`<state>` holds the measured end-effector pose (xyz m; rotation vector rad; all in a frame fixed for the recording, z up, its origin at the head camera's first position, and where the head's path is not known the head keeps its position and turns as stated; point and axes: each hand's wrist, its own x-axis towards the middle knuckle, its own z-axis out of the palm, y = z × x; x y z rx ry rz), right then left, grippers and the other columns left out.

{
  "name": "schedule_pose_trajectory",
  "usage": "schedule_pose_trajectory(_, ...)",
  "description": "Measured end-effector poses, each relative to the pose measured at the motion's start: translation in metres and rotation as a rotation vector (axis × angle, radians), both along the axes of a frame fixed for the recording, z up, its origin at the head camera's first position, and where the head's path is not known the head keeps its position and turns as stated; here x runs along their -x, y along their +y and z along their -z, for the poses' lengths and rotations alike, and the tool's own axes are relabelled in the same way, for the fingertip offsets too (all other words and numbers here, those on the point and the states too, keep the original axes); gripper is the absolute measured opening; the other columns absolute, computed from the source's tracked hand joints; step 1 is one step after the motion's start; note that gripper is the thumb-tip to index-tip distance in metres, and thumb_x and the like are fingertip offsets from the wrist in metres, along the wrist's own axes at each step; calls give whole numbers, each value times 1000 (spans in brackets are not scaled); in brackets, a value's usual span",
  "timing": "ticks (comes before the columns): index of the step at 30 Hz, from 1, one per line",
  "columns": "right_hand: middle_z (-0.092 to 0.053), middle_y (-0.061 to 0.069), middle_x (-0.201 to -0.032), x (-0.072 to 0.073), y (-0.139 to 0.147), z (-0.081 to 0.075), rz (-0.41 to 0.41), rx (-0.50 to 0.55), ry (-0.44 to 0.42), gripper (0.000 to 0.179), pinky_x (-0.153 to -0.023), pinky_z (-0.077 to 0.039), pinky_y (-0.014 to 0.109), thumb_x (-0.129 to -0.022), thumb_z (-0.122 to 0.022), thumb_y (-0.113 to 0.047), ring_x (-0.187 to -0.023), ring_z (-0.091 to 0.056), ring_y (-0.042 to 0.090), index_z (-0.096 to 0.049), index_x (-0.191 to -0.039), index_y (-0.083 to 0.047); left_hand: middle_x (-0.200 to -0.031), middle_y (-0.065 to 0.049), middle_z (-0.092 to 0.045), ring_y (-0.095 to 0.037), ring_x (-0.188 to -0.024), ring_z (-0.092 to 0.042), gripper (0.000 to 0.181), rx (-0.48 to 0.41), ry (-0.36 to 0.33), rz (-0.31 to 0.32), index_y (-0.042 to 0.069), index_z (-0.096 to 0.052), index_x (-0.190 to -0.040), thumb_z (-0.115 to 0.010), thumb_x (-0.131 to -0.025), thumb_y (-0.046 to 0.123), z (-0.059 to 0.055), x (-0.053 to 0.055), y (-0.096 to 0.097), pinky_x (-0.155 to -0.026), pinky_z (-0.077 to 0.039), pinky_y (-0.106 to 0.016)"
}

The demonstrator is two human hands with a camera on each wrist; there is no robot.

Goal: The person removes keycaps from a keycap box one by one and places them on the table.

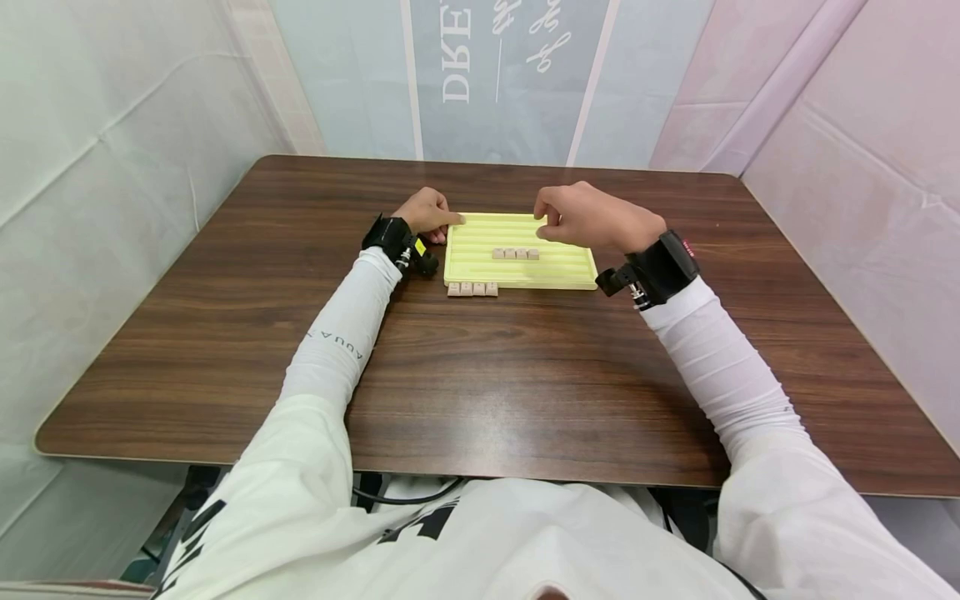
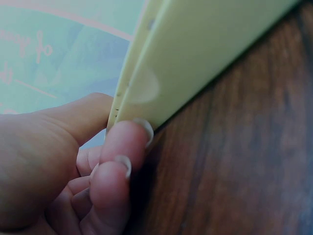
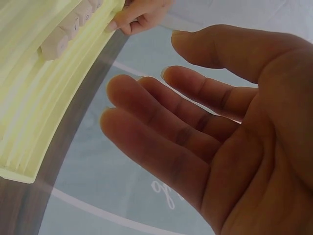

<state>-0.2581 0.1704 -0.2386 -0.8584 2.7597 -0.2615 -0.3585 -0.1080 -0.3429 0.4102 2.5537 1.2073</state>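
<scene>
A pale yellow ridged tray is near the middle of the table. My left hand pinches its left edge near the far corner, and the left wrist view shows fingertips against the tray's outer side. Several pale keycaps stand in a short row on one ridge; in the right wrist view these keycaps bear small letters. Another row of keycaps lies along the tray's near edge, at its left. Over the tray's right part hovers my right hand, fingers loosely bent, holding nothing.
The dark wood-grain table extends to both sides and toward the body. Beyond its far edge hangs a blue-grey printed sheet. White sheeting closes in the left side, and pale sheeting the right.
</scene>
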Motion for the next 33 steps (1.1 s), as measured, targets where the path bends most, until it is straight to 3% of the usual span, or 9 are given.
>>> schedule_pose_trajectory(8,-64,9,-106,3,-1,10,-22,8,-26,26,-76,-47,33,-97,-42,-13,-89,-60,21,-54,-120,-8,-56,3,-57,-7,-45,-57,28,4,5,5,4,-57,-82,-64,-93,28,-1,-1,0,-50,-52,-22)
schedule_pose_trajectory(18,-63,12,-110,6,-1,21,-33,21,-59,28,-79,-46,35,-99,-43,-11,-96,-61,22,-53,-124,-5,-56,3,-56,-7,-45,-57,28,9,19,3,4,-57,-81,-64,-93,28,2,1,0,-50,-53,-22)
schedule_pose_trajectory(33,-63,11,-105,12,-3,33,-28,-3,-79,30,-77,-44,34,-98,-45,-12,-90,-58,22,-52,-126,-4,-56,3,-56,-7,-45,-57,28,-2,6,-6,4,-57,-80,-65,-93,28,2,0,0,-50,-53,-23)
